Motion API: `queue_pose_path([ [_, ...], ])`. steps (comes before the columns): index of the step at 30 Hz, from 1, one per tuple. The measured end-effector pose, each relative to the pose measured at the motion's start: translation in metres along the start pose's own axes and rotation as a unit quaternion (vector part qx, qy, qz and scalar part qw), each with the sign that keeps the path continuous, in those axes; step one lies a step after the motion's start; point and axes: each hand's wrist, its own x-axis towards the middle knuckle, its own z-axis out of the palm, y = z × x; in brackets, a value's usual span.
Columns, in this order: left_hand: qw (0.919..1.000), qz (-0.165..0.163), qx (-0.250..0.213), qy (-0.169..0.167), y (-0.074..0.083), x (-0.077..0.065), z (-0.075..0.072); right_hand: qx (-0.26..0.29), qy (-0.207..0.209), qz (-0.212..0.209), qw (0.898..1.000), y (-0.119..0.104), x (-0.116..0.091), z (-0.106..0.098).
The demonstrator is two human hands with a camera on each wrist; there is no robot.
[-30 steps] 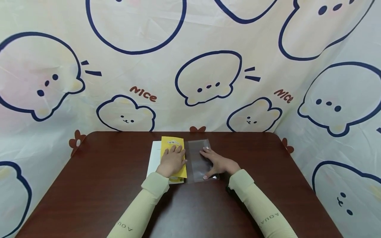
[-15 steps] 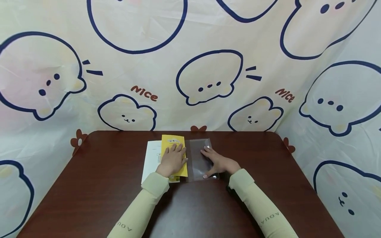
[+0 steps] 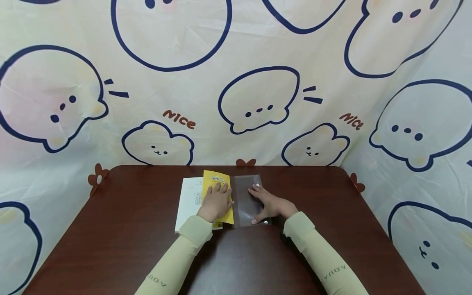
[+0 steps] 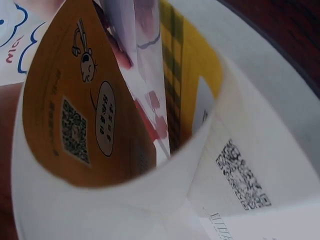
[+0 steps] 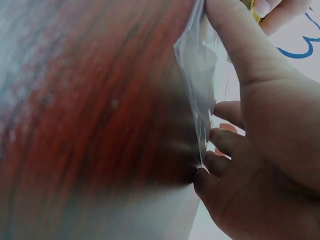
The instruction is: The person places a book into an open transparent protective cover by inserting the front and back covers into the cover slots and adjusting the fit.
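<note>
In the head view my left hand (image 3: 215, 201) rests on a yellow printed cover (image 3: 217, 179), fingers extended. White printed pages (image 3: 189, 200) of what looks like a booklet spread out to the left beneath it. To the right lies a clear plastic sleeve (image 3: 243, 200), touched by my right hand (image 3: 271, 203) with thumb and fingers spread apart. The right wrist view shows that hand (image 5: 250, 125) along the edge of the clear plastic (image 5: 197, 70). Close up in the left wrist view, a white sheet (image 4: 240, 150) with a QR code curves beside an orange-yellow printed flap (image 4: 75, 110).
A dark reddish-brown table (image 3: 110, 246) carries everything. Behind it hangs a pale curtain (image 3: 206, 143) with cartoon outlines, which also runs along both sides.
The white pages have slid or opened out further left, showing more print. The yellow cover and left hand have shifted slightly right. My right hand stays nearly still on the plastic.
</note>
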Motion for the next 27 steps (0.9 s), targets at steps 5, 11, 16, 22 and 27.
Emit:
queue_pose_path([
  [5,0.9997,0.001,0.023,-0.005,0.006,0.002,0.004,-0.005,0.000,0.003,1.000,0.001,0.000,0.002],
  [11,0.9995,0.003,0.028,-0.013,0.012,0.005,0.008,-0.004,0.000,0.009,1.000,0.000,0.000,0.002],
  [16,0.9993,0.000,0.031,-0.019,0.014,0.007,0.008,-0.013,-0.002,0.013,1.000,-0.001,0.002,0.002],
  [22,0.9995,-0.003,0.024,-0.022,0.015,0.010,0.007,-0.018,0.008,0.010,1.000,-0.001,0.003,0.001],
  [27,0.9996,-0.001,0.024,-0.017,0.017,0.010,0.007,-0.017,0.008,0.004,1.000,0.001,0.002,0.000],
])
